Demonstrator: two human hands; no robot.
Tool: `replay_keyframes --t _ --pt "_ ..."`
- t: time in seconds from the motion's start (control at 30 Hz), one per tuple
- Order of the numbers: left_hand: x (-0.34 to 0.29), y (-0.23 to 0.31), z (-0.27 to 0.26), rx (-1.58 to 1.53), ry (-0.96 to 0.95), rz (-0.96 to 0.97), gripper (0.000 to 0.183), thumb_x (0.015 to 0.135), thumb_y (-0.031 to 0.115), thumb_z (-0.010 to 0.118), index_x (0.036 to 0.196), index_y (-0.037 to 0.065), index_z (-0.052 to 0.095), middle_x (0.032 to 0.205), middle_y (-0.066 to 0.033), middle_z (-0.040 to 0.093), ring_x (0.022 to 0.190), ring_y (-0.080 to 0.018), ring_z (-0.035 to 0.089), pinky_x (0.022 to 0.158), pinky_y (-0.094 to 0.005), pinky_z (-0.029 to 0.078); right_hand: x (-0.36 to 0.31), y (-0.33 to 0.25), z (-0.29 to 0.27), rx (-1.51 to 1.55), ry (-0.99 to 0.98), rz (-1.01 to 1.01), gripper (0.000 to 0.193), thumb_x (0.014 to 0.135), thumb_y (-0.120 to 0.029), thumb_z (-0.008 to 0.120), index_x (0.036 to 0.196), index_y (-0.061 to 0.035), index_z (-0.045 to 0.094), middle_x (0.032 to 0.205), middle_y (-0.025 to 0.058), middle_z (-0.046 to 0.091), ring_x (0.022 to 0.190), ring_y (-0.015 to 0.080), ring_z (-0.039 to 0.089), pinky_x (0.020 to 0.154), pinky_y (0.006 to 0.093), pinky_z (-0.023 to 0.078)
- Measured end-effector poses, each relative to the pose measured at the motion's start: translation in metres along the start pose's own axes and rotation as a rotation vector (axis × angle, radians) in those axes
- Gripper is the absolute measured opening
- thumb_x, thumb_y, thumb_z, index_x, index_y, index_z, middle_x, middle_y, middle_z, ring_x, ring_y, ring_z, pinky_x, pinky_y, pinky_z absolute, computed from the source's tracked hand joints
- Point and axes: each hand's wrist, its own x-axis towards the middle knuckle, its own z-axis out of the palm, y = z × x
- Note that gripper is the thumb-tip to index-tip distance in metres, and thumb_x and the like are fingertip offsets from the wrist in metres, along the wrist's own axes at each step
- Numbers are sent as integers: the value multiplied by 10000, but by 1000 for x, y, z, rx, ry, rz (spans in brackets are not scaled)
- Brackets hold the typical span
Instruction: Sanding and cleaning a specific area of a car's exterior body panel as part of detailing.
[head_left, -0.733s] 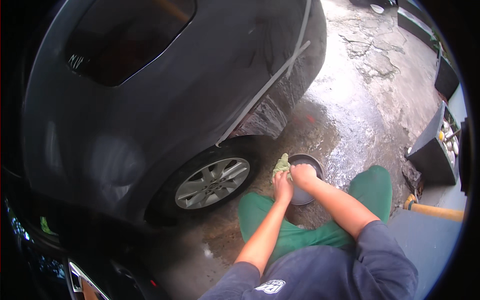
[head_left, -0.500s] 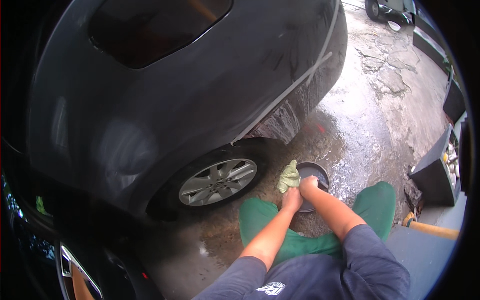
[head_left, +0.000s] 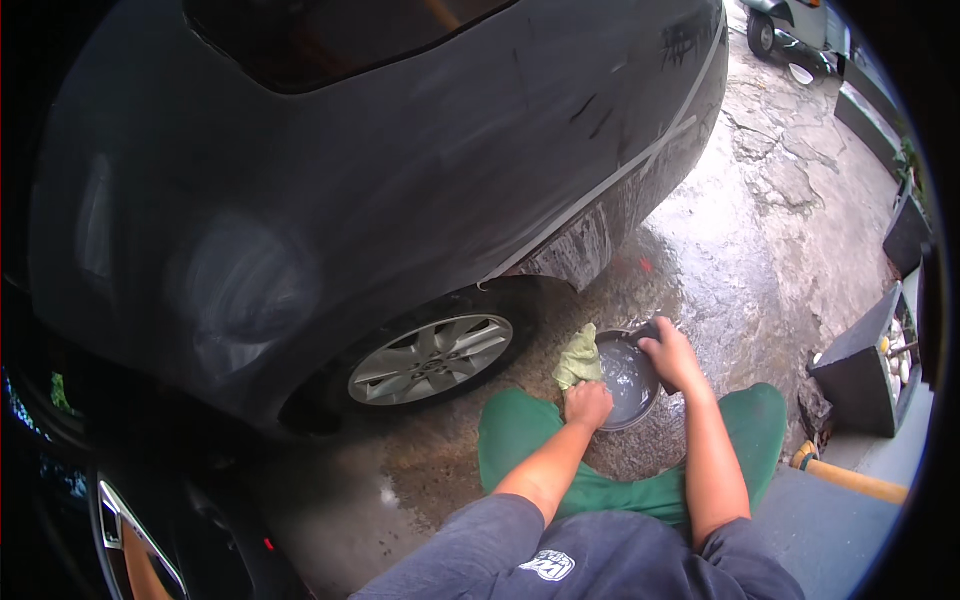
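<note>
A round grey basin (head_left: 655, 402) of cloudy water sits on the wet ground between my knees. My left hand (head_left: 588, 403) is closed at its left rim, gripping the lower end of a bunched pale green cloth (head_left: 578, 360). Over the opposite rim, my right hand (head_left: 672, 355) pinches a thin dark piece (head_left: 655, 327), possibly a sheet of sandpaper; the fingers and basin edge partly hide it. Beside the cloth is the car wheel (head_left: 435, 360), with silver spokes.
A dark car body (head_left: 400, 190) with dull, scuffed patches fills the left and top. Stones fill an angular grey planter (head_left: 862, 375) at the right. Near it lies a yellowish wooden handle (head_left: 855, 478). A parked vehicle's wheel (head_left: 761, 34) shows at the far right.
My right hand has moved right and slightly away from me, from beside my left hand to the basin's far rim, taking the dark piece along. The left hand stays by the cloth.
</note>
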Motion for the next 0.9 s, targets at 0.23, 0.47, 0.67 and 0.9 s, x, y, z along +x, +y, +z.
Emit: replay_keyframes --t 0.23,0.47,0.67,0.9 --pt "4 5 0 26 -33 -37 263 889 326 572 925 128 740 970 -72 727 982 -257 664 903 -443 479 4 -25 -24 -229 188 12 306 898 -233 689 1098 -46 553 1010 223 688 967 443 651 800 524 504" --pt "0 -2 4 52 -40 -90 216 908 289 570 908 127 711 959 -61 715 992 -249 653 908 -424 482 67 -85 -22 222 253 -1 343 910 -240 683 1167 -36 584 1047 254 683 979 449 647 807 499 509" --pt "-2 -7 7 16 68 -47 160 906 279 604 916 138 679 937 -34 688 962 -243 636 871 -422 482 53 -48 13 740 365 313 316 887 -214 701 1093 13 622 899 117 685 797 197 605 791 352 500" --pt "-1 -17 13 18 77 -38 195 929 314 593 1016 179 704 984 -3 702 1004 -217 639 902 -412 471 65 -29 24 610 420 302 344 897 -244 671 1131 0 607 909 184 686 825 285 665 778 389 508"
